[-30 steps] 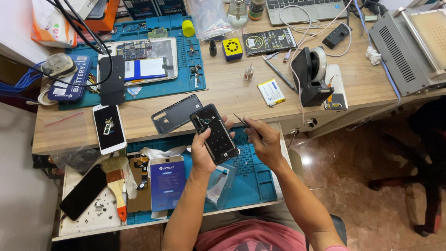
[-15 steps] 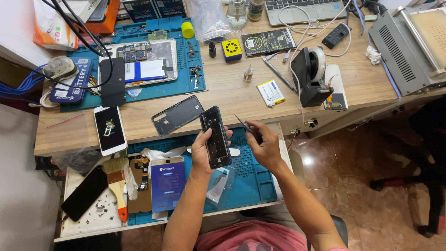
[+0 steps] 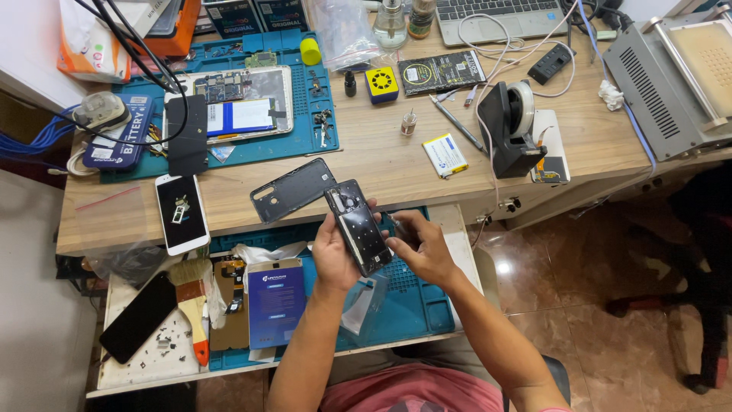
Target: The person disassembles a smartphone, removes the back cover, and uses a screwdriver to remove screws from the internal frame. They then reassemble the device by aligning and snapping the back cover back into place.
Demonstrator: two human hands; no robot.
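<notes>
Bottom centre of frame: two bare forearms rise from a pink shirt (image 3: 404, 393). Left hand (image 3: 335, 255) is closed around a dark phone body (image 3: 358, 227), thumb on its left edge, holding it tilted over the lower blue mat (image 3: 415, 305), centre frame. Right hand (image 3: 418, 248) sits just right of the phone, fingers curled and touching its right edge; whether it pinches a small tool can't be told, fingertips too blurred. Under the phone, a clear plastic film (image 3: 364, 301) lies on the mat. Left of the hands on the lower shelf: blue booklet (image 3: 276, 301), brown flex board (image 3: 231, 305), paintbrush (image 3: 191, 305) with orange handle tip, black screen panel (image 3: 137, 317) on a white tray (image 3: 156, 358) at lower left. Above, on the wooden desk (image 3: 396, 164): grey back cover (image 3: 293, 189) just upper left of the phone, white phone (image 3: 181, 212) further left, small white battery (image 3: 445, 155), black tape dispenser (image 3: 507, 130) at right. Further up: upper blue mat (image 3: 305, 141) with an opened tablet (image 3: 240, 103), yellow cube (image 3: 380, 83), yellow cylinder (image 3: 309, 51), laptop (image 3: 499, 15) at top, grey machine (image 3: 671, 76) at upper right.
</notes>
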